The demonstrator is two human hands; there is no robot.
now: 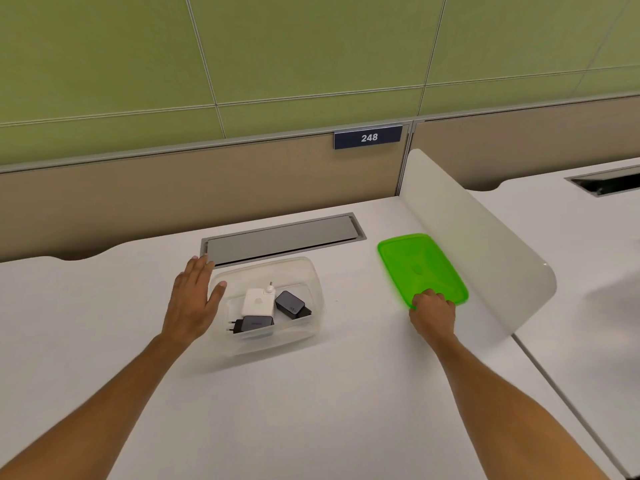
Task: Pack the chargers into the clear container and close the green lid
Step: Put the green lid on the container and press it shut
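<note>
Three chargers (268, 308) lie in the clear container (304, 271); left hand (192, 299) flat and spread against its side, right hand (433, 311) pinching the green lid (419, 265) on the counter (311, 393)

White desk (311, 393) backed by beige partition (173, 199), green wall (311, 46).

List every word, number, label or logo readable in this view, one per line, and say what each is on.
"248": white digits on the dark blue number plate fixed to the top of the beige desk partition.
A faint round logo on the white charger in the clear container: no text readable.
A small pale marking on the dark charger at the right: too small to read.
A faint marking on the black charger in front: blurred, unreadable.
Green lid: no text visible.
</note>
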